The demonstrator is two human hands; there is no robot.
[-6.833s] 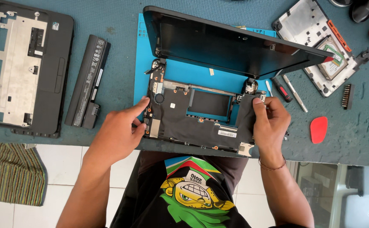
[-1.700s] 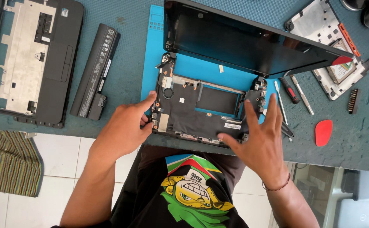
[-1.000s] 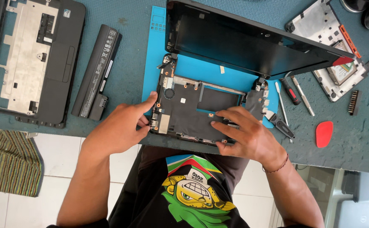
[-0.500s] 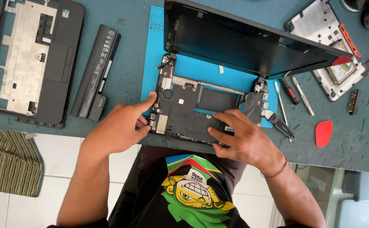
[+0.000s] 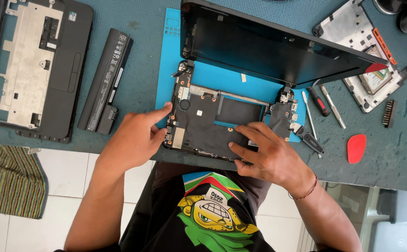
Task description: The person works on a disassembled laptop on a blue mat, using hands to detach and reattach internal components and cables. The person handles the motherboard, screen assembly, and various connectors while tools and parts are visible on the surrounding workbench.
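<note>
Left hand (image 5: 136,140): rests at the left edge of the base (image 5: 222,123), thumb and fingers lightly curled against its side wall; it steadies the edge and grips nothing loose.
Right hand (image 5: 269,154): lies palm down on the front right part of the base, fingers spread and pressing flat near its front rim; nothing is held.
Base: an opened laptop chassis with the board (image 5: 199,126) exposed, lying on the blue mat (image 5: 166,70) at the near edge of the table (image 5: 390,168), straight in front of the person.
Lid (image 5: 269,44): joined to the base at both hinges, raised and leaning away beyond it.
Step in hand: judged as work on the bare chassis, one hand bracing the frame and the other bearing on the board or feeling along it.
Next move calls for: a firm brace at the left edge, even pressure from the fingertips, and care for the hinges under the tilted lid.
Tools: screwdrivers (image 5: 322,100) and tweezers lie just right of the base; a red pick (image 5: 356,148) lies farther right.
Bits (image 5: 389,113): a small rack near the right edge.
Battery (image 5: 105,79): long, black, well left of the mat.
Palmrest (image 5: 31,65): removed, inner side up, at far left.
Bottom cover (image 5: 362,51): at far right, holding a drive.
</note>
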